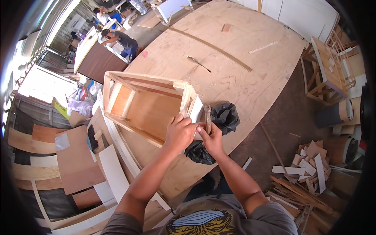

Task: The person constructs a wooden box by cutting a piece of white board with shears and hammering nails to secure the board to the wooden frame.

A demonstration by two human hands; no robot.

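Note:
A box-shaped wooden frame [150, 103] with a plywood panel inside lies on the large plywood tabletop [243, 90]. My left hand [180, 132] is closed at its near right corner, fingertips pinched; what they hold is too small to make out. Close beside it, my right hand [212, 139] is closed round a narrow brown stick-like tool [208, 116] that points away from me. The thumb of that hand nearly meets the left fingertips. Black plastic bags [226, 117] sit next to the hands, and another black bag [199, 152] lies just below them.
A slim dark hand tool [199, 64], a long wood strip [211, 47] and a small wood block [226, 28] lie farther back. Wood offcuts [311, 164] are heaped on the right floor. Panels [80, 160] lie at left. A co-worker [121, 42] bends over a brown cabinet [101, 64].

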